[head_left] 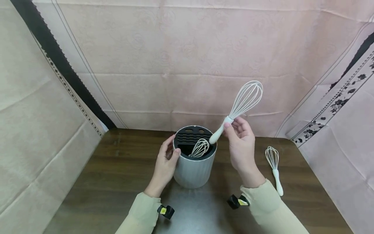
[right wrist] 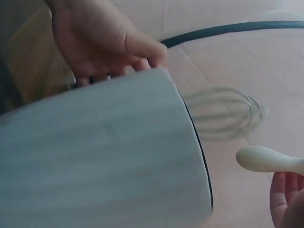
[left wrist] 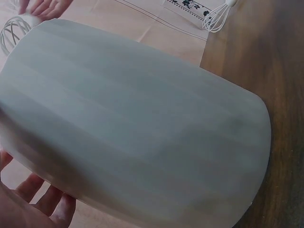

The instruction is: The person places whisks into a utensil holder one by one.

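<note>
A light grey ribbed utensil holder (head_left: 193, 174) with a black slotted insert (head_left: 190, 138) stands upright on the table. My left hand (head_left: 165, 161) grips its left side near the rim, thumb in front and fingers behind. One small whisk (head_left: 200, 148) is in the insert's front opening, its wire head poking out and its handle hidden inside. In my right hand (head_left: 242, 143) a larger white whisk (head_left: 246, 97) is pinched near the top of its handle. That handle slants down to the left, its rounded end (right wrist: 259, 159) beside the holder's rim and wires pointing up.
Another small white whisk (head_left: 275, 170) lies on the dark wooden table (head_left: 117, 182) to the right of my right forearm. Pale pink cloth (head_left: 163, 65) hangs behind the table and along both sides. Each wrist wears a black camera (head_left: 166, 212).
</note>
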### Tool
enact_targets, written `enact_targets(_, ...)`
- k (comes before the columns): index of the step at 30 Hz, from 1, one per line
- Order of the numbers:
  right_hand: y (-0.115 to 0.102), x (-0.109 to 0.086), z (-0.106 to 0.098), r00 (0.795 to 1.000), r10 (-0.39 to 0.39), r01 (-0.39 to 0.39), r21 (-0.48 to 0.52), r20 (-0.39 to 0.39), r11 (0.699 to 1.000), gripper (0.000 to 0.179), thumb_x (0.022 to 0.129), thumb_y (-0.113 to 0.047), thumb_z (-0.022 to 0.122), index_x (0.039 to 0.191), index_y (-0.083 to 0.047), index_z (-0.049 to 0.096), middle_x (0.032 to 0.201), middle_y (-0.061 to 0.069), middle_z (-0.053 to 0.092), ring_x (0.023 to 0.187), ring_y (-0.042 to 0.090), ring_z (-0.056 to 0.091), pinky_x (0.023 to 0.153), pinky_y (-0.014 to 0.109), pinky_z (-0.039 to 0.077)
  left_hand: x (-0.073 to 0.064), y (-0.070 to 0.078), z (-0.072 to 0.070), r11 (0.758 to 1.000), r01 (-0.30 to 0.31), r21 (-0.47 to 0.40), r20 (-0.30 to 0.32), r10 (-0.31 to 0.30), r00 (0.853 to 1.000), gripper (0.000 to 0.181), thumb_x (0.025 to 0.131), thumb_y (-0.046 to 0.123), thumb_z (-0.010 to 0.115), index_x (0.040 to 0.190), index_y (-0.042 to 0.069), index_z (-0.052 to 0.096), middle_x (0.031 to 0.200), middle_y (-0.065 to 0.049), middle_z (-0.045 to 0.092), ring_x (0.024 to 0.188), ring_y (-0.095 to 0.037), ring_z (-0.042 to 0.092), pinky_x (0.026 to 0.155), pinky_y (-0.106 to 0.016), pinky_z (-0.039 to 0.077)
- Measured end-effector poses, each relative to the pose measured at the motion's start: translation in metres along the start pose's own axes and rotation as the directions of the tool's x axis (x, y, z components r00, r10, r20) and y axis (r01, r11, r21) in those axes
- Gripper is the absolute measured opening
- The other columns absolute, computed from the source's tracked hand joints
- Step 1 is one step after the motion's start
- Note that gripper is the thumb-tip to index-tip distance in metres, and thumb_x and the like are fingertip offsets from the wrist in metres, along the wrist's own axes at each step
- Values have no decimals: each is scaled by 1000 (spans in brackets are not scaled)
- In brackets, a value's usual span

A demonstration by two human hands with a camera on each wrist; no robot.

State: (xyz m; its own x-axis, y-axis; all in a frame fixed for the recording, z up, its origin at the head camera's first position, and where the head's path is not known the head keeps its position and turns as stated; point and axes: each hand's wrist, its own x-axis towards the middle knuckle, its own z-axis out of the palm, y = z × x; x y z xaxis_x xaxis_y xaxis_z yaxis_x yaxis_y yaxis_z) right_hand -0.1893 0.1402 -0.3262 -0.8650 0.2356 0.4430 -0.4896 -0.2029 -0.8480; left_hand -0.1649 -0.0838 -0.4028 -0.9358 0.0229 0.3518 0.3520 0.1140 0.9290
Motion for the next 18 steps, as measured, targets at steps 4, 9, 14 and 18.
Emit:
enact_targets(4,1,-1,16,999,-33,32,95,11,995,29,92,-2,63,118,-1,52,108,14,59,94,23,61,81,37,54,0,0,0,1000,3,0,0,-3,1000,50,99,17,55,146,8,38,141,-14,42,125,-29,44,107,-46,35)
enact_targets(9,1,-5,31,996,-47,39,104,72,994,28,92,-2,63,116,-2,49,107,14,56,99,26,60,85,41,53,0,0,0,1000,4,5,-4,-4,1000,51,99,17,55,146,8,38,140,-14,42,125,-29,45,107,-45,36)
enact_targets(14,6,-9,37,986,-31,32,-1,165,999,31,92,-4,64,118,1,48,109,16,58,99,29,61,85,39,53,3,-12,0,1000,-7,-8,-7,7,1000,50,99,19,55,146,12,39,140,-11,42,125,-28,45,107,-48,35)
enact_targets(18,11,-13,40,974,-22,53,-134,224,990,30,91,-5,65,117,3,51,106,15,61,92,26,63,81,31,54,2,-11,0,1000,-12,-6,-5,12,1000,50,99,19,55,146,11,38,140,-11,42,125,-29,45,106,-49,35)
